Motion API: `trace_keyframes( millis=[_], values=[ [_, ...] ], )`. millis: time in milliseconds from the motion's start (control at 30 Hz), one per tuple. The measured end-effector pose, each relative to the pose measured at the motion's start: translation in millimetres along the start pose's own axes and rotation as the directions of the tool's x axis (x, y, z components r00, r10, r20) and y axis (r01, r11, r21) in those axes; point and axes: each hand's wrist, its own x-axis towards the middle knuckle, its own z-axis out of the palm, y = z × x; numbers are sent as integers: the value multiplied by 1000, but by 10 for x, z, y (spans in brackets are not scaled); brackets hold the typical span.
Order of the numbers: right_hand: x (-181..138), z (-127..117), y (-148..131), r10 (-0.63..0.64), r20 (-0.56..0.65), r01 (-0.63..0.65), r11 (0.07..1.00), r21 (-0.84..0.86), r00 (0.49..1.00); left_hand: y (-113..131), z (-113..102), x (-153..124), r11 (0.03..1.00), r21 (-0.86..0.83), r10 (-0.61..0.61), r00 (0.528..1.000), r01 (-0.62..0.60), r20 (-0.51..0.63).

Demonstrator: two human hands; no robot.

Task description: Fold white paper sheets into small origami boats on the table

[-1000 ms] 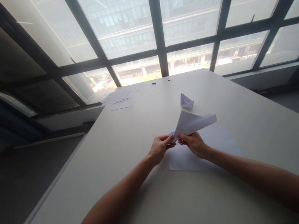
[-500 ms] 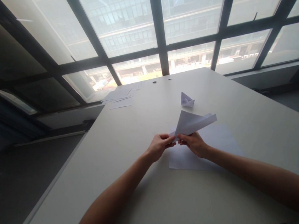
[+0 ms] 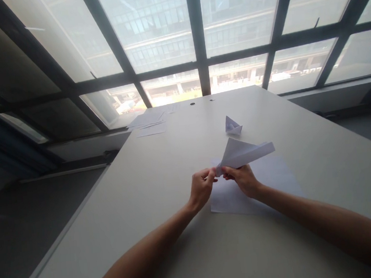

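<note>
The layered, folded white paper piece is over the far part of the flat white rectangular paper sheet. Its long axis slants up rightward, broad end right, peaked corner pointing away from the person. It looks sharply creased, crumpled at its narrow left end, where the bare left hand and bare right hand pinch it between thumbs and fingers.

The big white table has a small dark hole near its far edge. Loose sheets of paper lie at the table's far left corner. Past the table's far edge are dark window bars, with a building outside. Left of the table are a dark blue curtain and grey floor.
</note>
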Motion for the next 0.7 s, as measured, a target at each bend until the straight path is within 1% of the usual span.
trace_keyframes(
  millis=[67,133,233,333,400,467,600,700],
  values=[
    [9,-1,2,-10,-19,10,1000,2,1000,-16,10,-11,980,-170,-98,995,100,18],
    [12,4,1,-28,-15,28,1000,2,1000,-22,4,2,932,-298,-193,979,205,69],
    [7,19,-5,-68,23,68,998,-3,997,-17,-19,40,877,-373,-271,953,301,132],
    [1,25,-5,-51,51,51,999,5,997,-4,-41,66,854,-380,-299,933,356,202],
    [-2,22,-1,-5,48,5,1000,16,999,6,-52,71,857,-346,-297,916,381,270],
    [-8,18,3,36,44,-37,999,29,998,11,-61,74,876,-293,-296,908,382,297],
    [-24,26,-8,82,74,-86,995,56,994,8,-76,84,919,-223,-286,938,326,194],
    [-33,36,-25,48,71,-49,999,8,996,5,-83,83,937,-198,-256,951,289,175]
  ],
)
